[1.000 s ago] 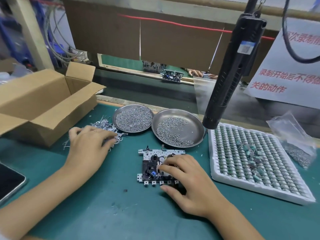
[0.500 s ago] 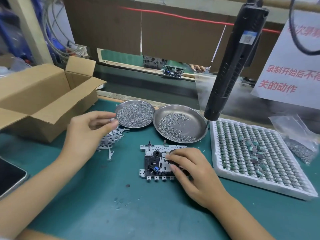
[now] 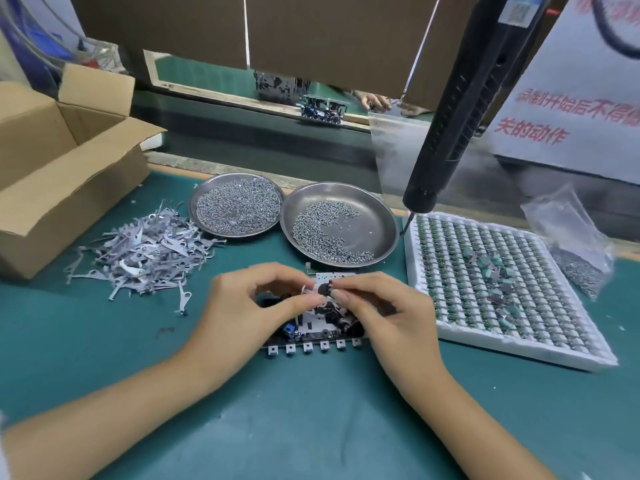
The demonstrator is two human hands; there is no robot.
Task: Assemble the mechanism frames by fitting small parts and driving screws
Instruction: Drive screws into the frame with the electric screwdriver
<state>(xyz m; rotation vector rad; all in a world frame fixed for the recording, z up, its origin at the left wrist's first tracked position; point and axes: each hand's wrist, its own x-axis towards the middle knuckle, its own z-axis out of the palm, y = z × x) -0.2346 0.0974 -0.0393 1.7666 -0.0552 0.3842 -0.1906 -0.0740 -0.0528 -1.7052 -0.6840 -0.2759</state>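
A mechanism frame [image 3: 313,332], white metal with black parts and a row of tabs along its near edge, lies on the green mat in the middle. My left hand [image 3: 249,303] pinches a small thin metal lever [image 3: 306,289] over the frame's upper part. My right hand [image 3: 384,310] meets it from the right, fingertips pinching at a small black round part [image 3: 325,289] on the frame. Both hands hide much of the frame. A loose pile of metal levers [image 3: 149,249] lies to the left.
Two steel dishes of screws [image 3: 239,206] [image 3: 337,225] stand behind the frame. A white tray of small green parts [image 3: 502,285] lies at the right, a plastic bag [image 3: 578,244] beyond it. A black electric screwdriver [image 3: 460,109] hangs above. An open cardboard box [image 3: 59,168] stands at the left.
My left hand left the lever pile with a lever and came right to the frame. My right hand shifted up to meet it. The camera moved closer.
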